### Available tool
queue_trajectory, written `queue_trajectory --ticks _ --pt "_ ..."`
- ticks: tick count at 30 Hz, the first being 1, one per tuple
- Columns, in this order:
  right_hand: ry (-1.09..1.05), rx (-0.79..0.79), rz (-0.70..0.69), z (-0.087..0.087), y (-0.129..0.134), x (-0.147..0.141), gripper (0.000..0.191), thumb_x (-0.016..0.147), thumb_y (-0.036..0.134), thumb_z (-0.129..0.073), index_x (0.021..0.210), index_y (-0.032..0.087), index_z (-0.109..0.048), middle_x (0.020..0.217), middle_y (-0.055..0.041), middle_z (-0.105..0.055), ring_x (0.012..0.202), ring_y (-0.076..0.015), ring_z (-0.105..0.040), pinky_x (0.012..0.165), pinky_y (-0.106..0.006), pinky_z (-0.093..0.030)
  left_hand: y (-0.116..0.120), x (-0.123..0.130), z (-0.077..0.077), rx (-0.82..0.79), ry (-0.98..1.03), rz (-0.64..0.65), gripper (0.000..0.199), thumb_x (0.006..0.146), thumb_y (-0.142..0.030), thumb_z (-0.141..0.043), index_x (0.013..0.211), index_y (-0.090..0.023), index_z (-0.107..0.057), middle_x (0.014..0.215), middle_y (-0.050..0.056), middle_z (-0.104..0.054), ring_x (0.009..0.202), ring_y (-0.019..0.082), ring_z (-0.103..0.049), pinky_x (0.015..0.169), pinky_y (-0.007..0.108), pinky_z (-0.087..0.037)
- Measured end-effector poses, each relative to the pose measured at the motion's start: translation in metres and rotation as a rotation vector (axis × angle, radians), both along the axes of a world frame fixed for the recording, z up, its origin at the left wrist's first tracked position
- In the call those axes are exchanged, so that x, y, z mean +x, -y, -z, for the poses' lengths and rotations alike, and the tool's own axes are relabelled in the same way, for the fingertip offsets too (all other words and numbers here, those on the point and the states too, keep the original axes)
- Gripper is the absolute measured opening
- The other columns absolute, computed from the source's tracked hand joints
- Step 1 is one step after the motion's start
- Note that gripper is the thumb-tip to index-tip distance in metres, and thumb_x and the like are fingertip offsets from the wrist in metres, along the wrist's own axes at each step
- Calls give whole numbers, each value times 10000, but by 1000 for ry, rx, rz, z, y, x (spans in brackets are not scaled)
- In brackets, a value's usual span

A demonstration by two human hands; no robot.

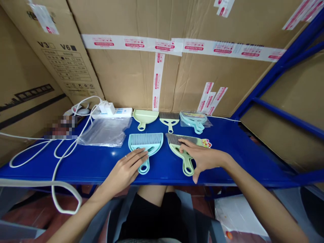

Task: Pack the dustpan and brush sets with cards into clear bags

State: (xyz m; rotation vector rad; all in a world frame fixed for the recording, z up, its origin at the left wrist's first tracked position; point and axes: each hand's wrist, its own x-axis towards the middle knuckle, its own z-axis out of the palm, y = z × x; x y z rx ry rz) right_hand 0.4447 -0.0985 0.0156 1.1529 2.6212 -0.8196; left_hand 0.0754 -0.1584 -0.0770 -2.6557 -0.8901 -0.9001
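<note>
On the blue table, a light blue brush and dustpan set (146, 143) lies with its handle toward me. My left hand (131, 165) rests on its left side, fingers stretched out. To the right, a green brush and dustpan set (181, 149) lies under my right hand (198, 156), whose fingers are spread over it. A colourful label (206, 143) pokes out at its right edge. Behind these lie a green dustpan (145, 116), a green brush (169, 120) and a bagged light blue set (194, 119).
Clear plastic bags (105, 131) lie left of the sets. A white power strip (123, 112) and looping white cables (57, 168) occupy the left side. Cardboard (126, 77) stands behind the table (233, 145); a blue metal frame (280, 67) rises at the right.
</note>
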Motion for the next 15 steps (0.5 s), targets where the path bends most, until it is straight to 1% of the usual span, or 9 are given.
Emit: queue_trajectory --ticks 4,6,8,11,13,15 --pt "-8 -20 18 -3 -6 0 1004 512 714 -962 1273 192 -569 1751 -236 -210 1648 -470 -192 1255 -513 -375 1 0 -2 -5 -5 0 508 994 -6 -513 1476 -132 -608 1483 130 -682 1471 287 -575 1171 484 -571" --pt "-3 -5 30 -4 -4 0 1003 551 727 -945 1309 182 -581 1779 -240 -166 1660 -471 -153 1287 -538 -326 1 0 -1 -1 -13 -1 497 1000 -10 -516 1476 -127 -604 1489 129 -676 1477 293 -568 1168 488 -574" --pt "8 19 36 -3 0 1 1027 600 736 -922 1384 170 -576 1799 -246 -129 1666 -473 -123 1306 -573 -287 1 0 0 3 -24 -3 498 999 -4 -514 1476 -117 -598 1491 131 -675 1480 294 -563 1166 488 -576" --pt "-14 102 42 6 9 3 1106 684 730 -887 1556 169 -502 1809 -233 -124 1672 -453 -114 1323 -597 -252 0 -1 1 4 -32 -2 496 997 1 -513 1475 -106 -594 1489 136 -674 1485 294 -556 1170 490 -574" --pt "-45 197 49 17 15 5 1168 719 712 -882 1654 189 -416 1813 -209 -135 1672 -434 -136 1336 -592 -241 0 -1 1 2 -28 -1 494 999 -3 -514 1474 -111 -594 1486 136 -675 1483 293 -558 1173 494 -572" --pt "-66 308 43 29 21 7 1182 755 670 -884 1703 211 -347 1815 -182 -155 1669 -408 -177 1342 -575 -253 0 -1 2 -5 -25 1 499 997 -4 -513 1477 -115 -592 1484 136 -677 1482 291 -560 1177 494 -568"
